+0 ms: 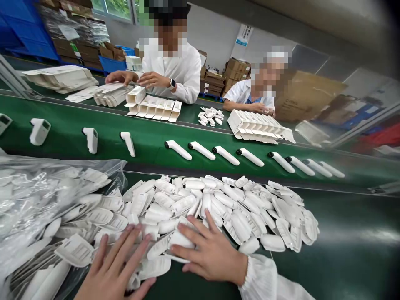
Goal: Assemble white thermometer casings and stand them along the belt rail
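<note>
Green conveyor (150,143) across room, green counter (350,250) in front. White wall (215,37) behind, window (118,8) top left. Blue crates (28,37), stacked cardboard boxes (236,68) along far side. Bright, even light.

glossy white plastic covers (218,208), crinkled clear bag (37,196)

Single view only, worn at head height, looking forward and steeply down across the green conveyor belt (150,141). Tilted, so the belt runs slantwise from upper left to lower right. Very close to the near side of the belt: heap of white plastic covers (225,208) fills the lower middle, just short of the belt's edge. Farther off, beyond the belt, two seated co-workers (175,66) facing back toward the lens. Wide-angle bending at the right edge, past the belt's far end.
</note>
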Demonstrator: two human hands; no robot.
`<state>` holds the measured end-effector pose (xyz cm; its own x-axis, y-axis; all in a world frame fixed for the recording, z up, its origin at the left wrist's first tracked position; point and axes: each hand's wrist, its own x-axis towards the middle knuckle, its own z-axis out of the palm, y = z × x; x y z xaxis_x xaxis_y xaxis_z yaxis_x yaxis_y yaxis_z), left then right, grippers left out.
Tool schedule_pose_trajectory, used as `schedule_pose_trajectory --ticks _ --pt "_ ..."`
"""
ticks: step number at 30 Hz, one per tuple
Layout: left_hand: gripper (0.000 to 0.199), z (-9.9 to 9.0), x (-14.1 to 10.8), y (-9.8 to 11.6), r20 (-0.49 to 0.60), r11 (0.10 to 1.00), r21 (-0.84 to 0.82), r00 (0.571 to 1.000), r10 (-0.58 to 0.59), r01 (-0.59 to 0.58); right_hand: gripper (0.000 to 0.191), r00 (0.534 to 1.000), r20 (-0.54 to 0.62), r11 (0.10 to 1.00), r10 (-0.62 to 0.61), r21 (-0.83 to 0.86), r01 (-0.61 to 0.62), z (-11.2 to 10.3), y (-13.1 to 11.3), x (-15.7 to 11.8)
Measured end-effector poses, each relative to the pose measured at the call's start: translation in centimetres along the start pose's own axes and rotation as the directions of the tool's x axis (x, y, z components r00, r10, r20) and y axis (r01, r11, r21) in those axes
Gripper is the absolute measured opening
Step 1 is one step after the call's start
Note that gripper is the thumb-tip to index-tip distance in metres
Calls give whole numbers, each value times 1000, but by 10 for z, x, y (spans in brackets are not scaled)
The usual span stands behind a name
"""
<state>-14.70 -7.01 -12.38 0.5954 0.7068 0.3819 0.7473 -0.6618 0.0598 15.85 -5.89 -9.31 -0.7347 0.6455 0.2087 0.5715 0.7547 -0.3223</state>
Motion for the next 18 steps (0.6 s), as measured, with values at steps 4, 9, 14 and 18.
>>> schedule_pose_trajectory --ticks 4,9,14,18 --pt "75 0 29 8 0 997 76 1000 20 -20 43 998 -51 999 -31 -34 29 3 7 10" --pt "66 11 45 11 -27 998 48 999 -42 44 31 967 -253 1000 0 -11 -3 10 11 11" --pt "63 13 59 9 -44 997 48 997 -60 62 26 890 -454 981 -44 149 125 0 11 7" --pt "66 14 60 13 -84 997 41 994 -65 69 24 797 -588 888 138 429 163 -19 12 -15"
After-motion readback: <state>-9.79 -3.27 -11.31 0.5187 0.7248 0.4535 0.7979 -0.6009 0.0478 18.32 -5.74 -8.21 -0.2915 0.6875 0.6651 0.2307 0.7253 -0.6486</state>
